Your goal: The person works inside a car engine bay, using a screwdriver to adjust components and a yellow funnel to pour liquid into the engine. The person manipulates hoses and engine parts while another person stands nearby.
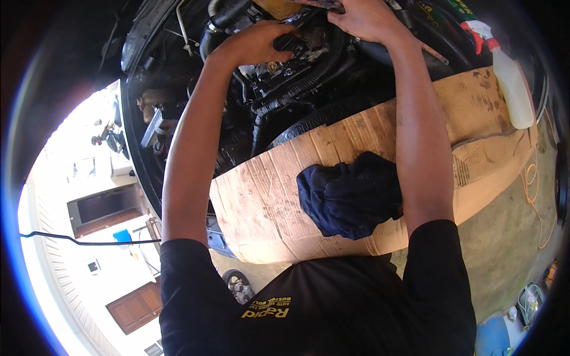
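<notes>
Both arms reach over an engine bay (pixel 309 83) full of black hoses and dark, greasy metal. My left hand (pixel 258 44) is curled by a small black part (pixel 286 43) among the hoses, with thumb and fingers closing round it. Farther right, at the top edge, is my right hand (pixel 367 22), its fingers bent. A reddish-brown, bar-like piece (pixel 317 3) shows at its fingertips, cut off by the picture's edge, so its kind is hidden. Below my left hand runs a ribbed black hose (pixel 303 86).
A stained cardboard sheet (pixel 267 196) covers the car's edge in front of me. On it lie a crumpled dark blue cloth (pixel 350 193) and a white spray bottle (pixel 510 89) with a red trigger. A rusty flat metal tool (pixel 435 53) rests beyond my right forearm.
</notes>
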Tool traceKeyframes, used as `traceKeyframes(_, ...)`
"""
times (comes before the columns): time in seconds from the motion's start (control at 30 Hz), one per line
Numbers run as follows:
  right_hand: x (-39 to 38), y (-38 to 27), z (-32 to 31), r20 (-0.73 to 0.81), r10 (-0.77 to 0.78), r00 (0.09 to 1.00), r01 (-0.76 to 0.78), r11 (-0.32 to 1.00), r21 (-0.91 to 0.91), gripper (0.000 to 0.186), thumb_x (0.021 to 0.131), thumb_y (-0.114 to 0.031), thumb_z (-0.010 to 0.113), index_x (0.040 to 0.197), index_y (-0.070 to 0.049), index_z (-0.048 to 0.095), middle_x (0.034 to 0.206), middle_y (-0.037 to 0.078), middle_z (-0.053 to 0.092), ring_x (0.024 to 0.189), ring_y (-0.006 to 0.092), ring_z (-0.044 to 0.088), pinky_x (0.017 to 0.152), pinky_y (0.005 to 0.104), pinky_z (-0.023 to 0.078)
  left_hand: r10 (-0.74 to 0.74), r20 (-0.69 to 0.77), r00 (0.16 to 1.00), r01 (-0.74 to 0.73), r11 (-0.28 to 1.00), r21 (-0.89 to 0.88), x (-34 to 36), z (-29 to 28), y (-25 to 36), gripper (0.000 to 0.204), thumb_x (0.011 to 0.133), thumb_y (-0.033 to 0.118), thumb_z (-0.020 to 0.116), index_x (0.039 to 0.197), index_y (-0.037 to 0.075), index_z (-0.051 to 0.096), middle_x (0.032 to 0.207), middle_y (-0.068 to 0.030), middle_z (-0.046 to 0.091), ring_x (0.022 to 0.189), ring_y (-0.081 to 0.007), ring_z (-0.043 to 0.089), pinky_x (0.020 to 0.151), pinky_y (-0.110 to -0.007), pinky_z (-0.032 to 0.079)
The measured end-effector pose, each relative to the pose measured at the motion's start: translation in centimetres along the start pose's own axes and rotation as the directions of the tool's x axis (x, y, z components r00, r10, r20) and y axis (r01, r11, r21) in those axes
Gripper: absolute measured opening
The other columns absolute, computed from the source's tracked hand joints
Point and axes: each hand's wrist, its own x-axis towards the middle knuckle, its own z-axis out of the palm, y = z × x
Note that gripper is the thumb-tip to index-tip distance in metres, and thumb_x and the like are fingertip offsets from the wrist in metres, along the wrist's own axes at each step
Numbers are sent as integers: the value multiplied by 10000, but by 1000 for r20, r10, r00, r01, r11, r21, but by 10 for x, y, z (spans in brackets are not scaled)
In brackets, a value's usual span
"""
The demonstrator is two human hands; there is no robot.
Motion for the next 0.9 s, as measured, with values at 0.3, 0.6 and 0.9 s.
traceKeyframes(0.3, 11, 13, 18, 36, 57, 998, -55, 997, -63, 346, 989, -333, 671, 1213, -93, 783, 1157, 181, 772, 1131, 372, 718, 1009, 454, 559, -420, -102, 902, 422, 907, -4, 11, 17, 12, 641, 922, 605, 712, 1114, -5, 755, 926, -266, 760, 963, -418, 763, 911, -484, 599)
traceKeyframes(0.6, 12, 14, 2, 291, 141, 946, -276, 820, 501, 382, 981, -212, 613, 1300, -21, 701, 705, 98, 661, 484, 164, 574, 412, 311, 433, -7, -54, 999, 7, 1000, -1, -2, 8, 6, 610, 971, 508, 697, 1411, 91, 632, 1281, -237, 709, 1222, -372, 687, 1047, -454, 539)
traceKeyframes(0.9, 17, 36, 35, -319, -300, 899, 273, 954, -127, 376, 912, -257, 676, 1210, -39, 745, 934, 165, 767, 746, 310, 742, 681, 406, 598, -344, -17, 939, 344, 935, 89, 20, 6, 21, 556, 968, 515, 690, 1281, 56, 724, 1071, -228, 762, 1087, -402, 733, 965, -483, 582)
